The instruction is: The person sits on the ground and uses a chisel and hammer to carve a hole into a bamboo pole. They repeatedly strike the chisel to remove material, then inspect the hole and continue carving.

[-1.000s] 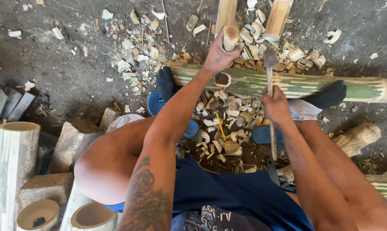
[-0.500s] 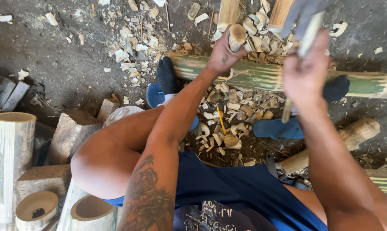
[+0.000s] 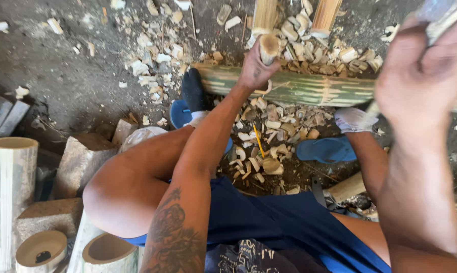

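Note:
My left hand [image 3: 256,68] grips a short pale bamboo piece [image 3: 269,46] and holds it upright on a long green bamboo log [image 3: 309,88] that lies across the ground. Raised close to the camera at the upper right, my right hand [image 3: 425,76] is blurred and closed around the handle of a chopping blade [image 3: 441,15]. The blade runs off the top edge, so most of it is hidden. My feet, in dark and white socks, rest near the log.
Pale bamboo chips [image 3: 269,131] and a yellow pencil [image 3: 259,141] litter the ground between my legs. Blue flip-flops [image 3: 327,150] lie by my feet. Cut bamboo tubes [image 3: 8,192] and stone blocks [image 3: 82,162] stand at the left. Split bamboo slats [image 3: 264,15] lie beyond the log.
My right hand has swung up with the blade from low beside the log to high near the camera. The left hand keeps the bamboo piece on the log.

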